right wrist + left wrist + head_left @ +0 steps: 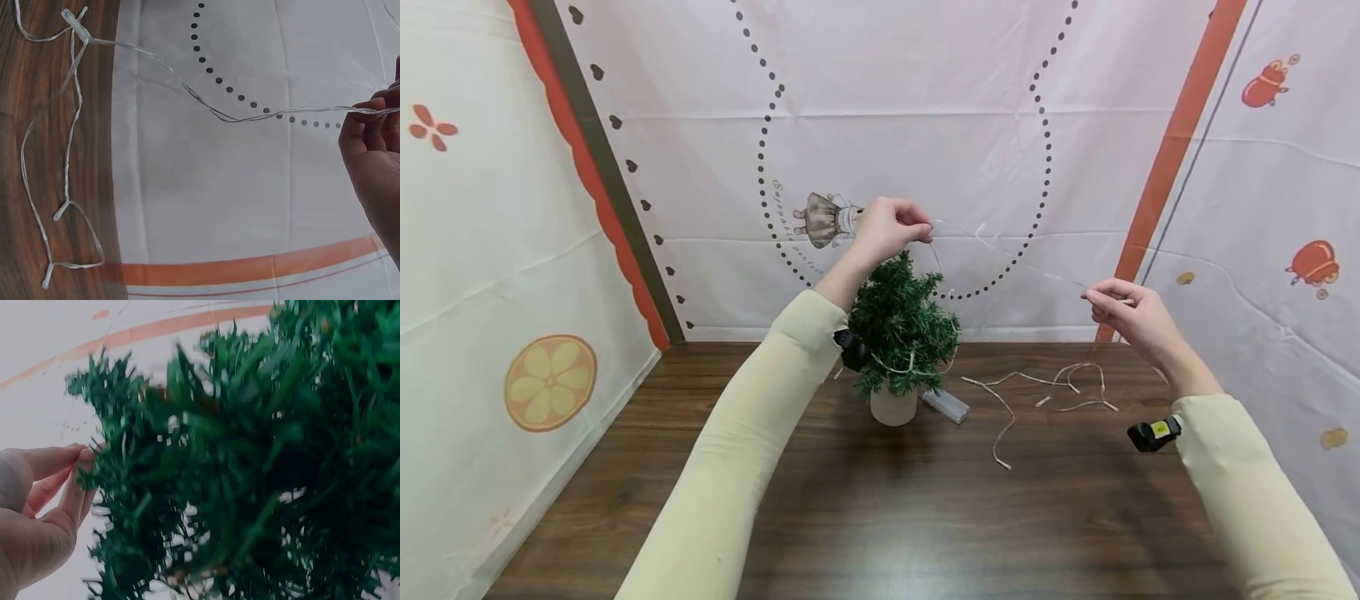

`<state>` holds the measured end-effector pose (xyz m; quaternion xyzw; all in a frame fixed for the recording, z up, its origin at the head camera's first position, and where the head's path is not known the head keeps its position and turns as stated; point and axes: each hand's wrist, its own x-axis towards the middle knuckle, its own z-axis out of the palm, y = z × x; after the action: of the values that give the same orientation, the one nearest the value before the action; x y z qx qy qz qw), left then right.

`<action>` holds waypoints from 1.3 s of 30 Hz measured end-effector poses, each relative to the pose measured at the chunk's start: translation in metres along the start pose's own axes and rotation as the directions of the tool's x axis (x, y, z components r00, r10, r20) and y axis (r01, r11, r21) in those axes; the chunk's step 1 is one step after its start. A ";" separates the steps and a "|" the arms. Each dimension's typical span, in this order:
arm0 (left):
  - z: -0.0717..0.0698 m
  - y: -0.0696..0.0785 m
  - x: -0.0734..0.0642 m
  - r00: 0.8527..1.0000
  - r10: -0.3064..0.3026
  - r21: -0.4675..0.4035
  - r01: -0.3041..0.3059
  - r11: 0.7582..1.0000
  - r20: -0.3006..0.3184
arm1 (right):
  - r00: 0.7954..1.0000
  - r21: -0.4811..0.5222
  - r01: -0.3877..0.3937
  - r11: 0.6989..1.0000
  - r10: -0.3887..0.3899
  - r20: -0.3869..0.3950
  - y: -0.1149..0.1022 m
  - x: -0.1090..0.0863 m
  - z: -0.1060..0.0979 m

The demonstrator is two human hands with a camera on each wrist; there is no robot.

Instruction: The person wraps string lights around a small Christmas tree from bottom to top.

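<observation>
A small green artificial Christmas tree (pixel 901 325) in a pale pot (pixel 893 408) stands near the table's back edge. Just above its top, my left hand (pixel 892 229) pinches a thin clear wire of string lights (pixel 981 237) between thumb and fingers. Out to the right, my right hand (pixel 1123 308) pinches the same wire, which runs between both hands in the air. Part of the lights loops around the tree's lower branches. In the left wrist view, dense branches (pixel 206 462) fill most of the picture; in the right wrist view, the twisted wire (pixel 237 119) hangs from my fingers.
Beside the pot lies a clear grey battery box (pixel 947 406). Loose lengths of the string lights (pixel 1003 414) are spread over the dark wooden table (pixel 880 517) to the tree's right. A printed cloth (pixel 902 83) encloses the back and sides.
</observation>
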<state>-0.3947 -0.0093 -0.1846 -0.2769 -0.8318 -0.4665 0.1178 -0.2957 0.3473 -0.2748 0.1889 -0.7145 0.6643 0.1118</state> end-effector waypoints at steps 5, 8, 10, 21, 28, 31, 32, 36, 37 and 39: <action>-0.006 -0.012 0.003 0.998 -0.055 -0.050 0.055 0.997 -0.008 | 0.999 -0.036 -0.024 0.999 0.022 -0.046 -0.002 0.012 0.008; -0.011 -0.020 0.002 0.996 -0.083 -0.057 0.081 0.995 -0.029 | 0.999 -0.010 -0.005 1.000 0.005 -0.040 -0.004 0.020 0.015; -0.014 -0.026 0.003 0.994 -0.095 -0.063 0.092 0.994 -0.048 | 1.000 0.014 0.002 1.000 -0.002 -0.030 -0.006 0.025 0.020; -0.029 -0.052 -0.005 0.974 -0.186 -0.036 0.182 0.983 -0.129 | 1.000 0.159 0.017 0.987 -0.021 0.020 -0.009 0.036 0.031; -0.031 -0.066 -0.011 0.961 -0.224 -0.080 0.213 0.974 -0.162 | 0.996 0.237 0.028 0.971 -0.048 0.076 -0.013 0.041 0.036; -0.030 -0.073 -0.012 0.956 -0.237 -0.134 0.216 0.967 -0.172 | 0.995 0.240 0.027 0.970 -0.049 0.085 -0.014 0.042 0.039; -0.030 -0.076 -0.012 0.956 -0.236 -0.167 0.208 0.964 -0.175 | 0.995 0.234 0.029 0.972 -0.050 0.085 -0.015 0.042 0.040; -0.031 -0.085 -0.016 0.953 -0.244 -0.299 0.183 0.936 -0.180 | 0.994 0.213 0.038 0.976 -0.058 0.088 -0.020 0.042 0.046; -0.031 -0.087 -0.017 0.952 -0.242 -0.329 0.171 0.928 -0.185 | 0.994 0.206 0.041 0.978 -0.060 0.088 -0.021 0.042 0.048; -0.031 -0.090 -0.020 0.952 -0.237 -0.355 0.156 0.922 -0.196 | 0.994 0.200 0.049 0.979 -0.067 0.087 -0.023 0.042 0.052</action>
<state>-0.4318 -0.0795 -0.2413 -0.1503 -0.7441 -0.6400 0.1187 -0.3195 0.2896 -0.2409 0.2508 -0.6437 0.7187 0.0784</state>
